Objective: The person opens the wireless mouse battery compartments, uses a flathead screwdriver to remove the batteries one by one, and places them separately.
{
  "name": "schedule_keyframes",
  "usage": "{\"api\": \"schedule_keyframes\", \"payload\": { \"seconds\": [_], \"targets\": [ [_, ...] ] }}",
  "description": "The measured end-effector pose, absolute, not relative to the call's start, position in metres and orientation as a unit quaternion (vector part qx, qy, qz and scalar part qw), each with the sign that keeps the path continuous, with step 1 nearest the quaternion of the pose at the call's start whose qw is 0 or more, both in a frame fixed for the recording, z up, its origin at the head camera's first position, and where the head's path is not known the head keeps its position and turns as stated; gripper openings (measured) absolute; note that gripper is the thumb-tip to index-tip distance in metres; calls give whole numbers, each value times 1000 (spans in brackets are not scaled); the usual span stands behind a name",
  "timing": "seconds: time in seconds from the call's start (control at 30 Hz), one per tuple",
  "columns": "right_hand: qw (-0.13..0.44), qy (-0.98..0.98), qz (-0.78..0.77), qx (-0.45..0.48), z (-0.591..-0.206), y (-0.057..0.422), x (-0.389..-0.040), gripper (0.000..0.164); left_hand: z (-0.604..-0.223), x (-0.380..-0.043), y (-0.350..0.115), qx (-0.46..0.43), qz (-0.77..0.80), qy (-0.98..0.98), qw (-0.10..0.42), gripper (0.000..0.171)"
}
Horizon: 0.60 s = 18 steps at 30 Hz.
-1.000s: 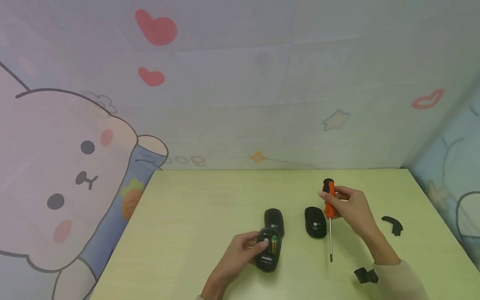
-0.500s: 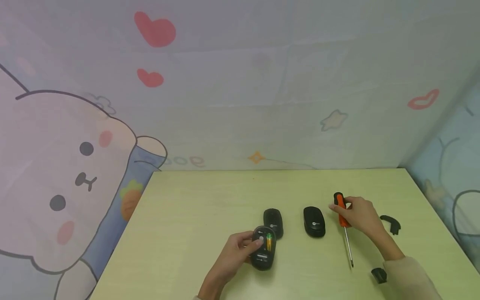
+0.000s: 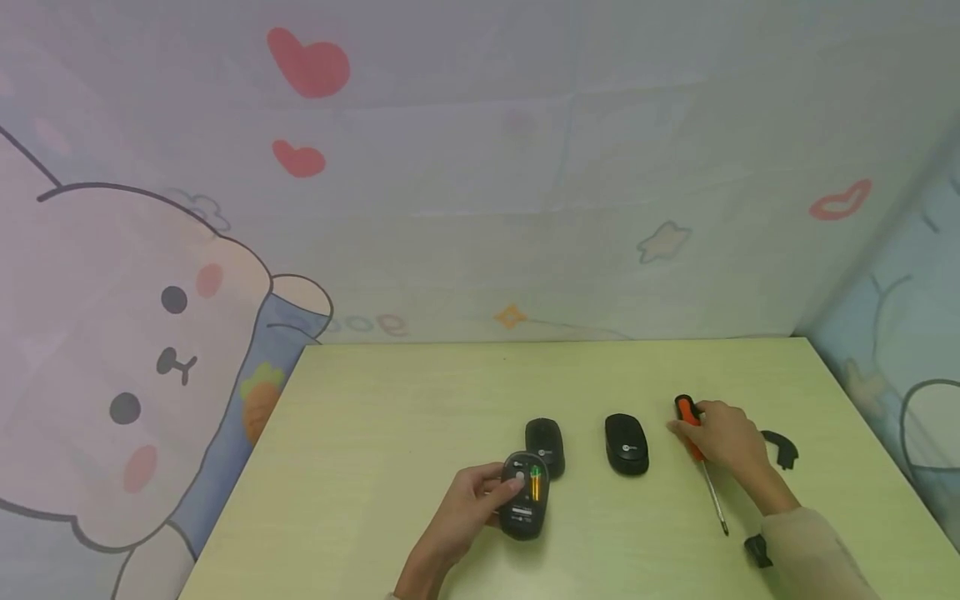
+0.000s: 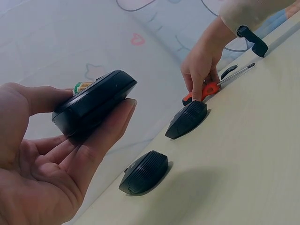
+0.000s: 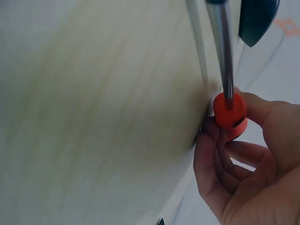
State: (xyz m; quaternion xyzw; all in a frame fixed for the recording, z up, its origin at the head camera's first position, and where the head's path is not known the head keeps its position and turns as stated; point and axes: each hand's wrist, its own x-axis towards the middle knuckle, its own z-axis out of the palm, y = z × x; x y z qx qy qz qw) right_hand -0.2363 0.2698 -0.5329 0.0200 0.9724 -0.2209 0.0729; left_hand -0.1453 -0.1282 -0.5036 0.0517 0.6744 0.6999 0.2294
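Observation:
My left hand (image 3: 467,515) grips a black computer mouse (image 3: 523,518), its underside turned up with the thumb on it. A green-and-gold battery (image 3: 536,483) shows in its open compartment; the left wrist view has this mouse (image 4: 101,101) held up off the table. Farther right, my right hand (image 3: 726,437) holds a screwdriver (image 3: 686,410) by its orange-and-black handle. Its shaft slants down toward the front right. Thumb and fingers lie around the handle (image 5: 229,115) in the right wrist view, with fingertips right at the tabletop.
Two more black mice stand upright on the pale wooden table (image 3: 405,433): one mouse (image 3: 543,437) behind the held one, another mouse (image 3: 626,442) between the hands. A curved black piece (image 3: 784,450) lies beyond the right hand, and another black piece (image 3: 756,550) beside the right sleeve.
My right hand has carried the screwdriver rightward and down to the table, tilting its tip to the right. The left hand has barely shifted with its mouse.

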Motion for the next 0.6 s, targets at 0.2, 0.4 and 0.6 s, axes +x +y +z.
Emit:
{"api": "schedule_keyframes", "payload": {
  "seconds": [0.2, 0.4, 0.6],
  "targets": [
    [76, 976, -203, 32, -532, 270, -237, 53, -503, -146, -128, 52, 696, 678, 230, 46],
    [71, 976, -202, 30, -527, 267, -236, 48, -502, -146, -127, 50, 699, 675, 231, 45],
    [76, 975, -206, 32, -520, 265, -231, 51, -501, -145, -125, 45, 701, 674, 229, 44]
  ]
}}
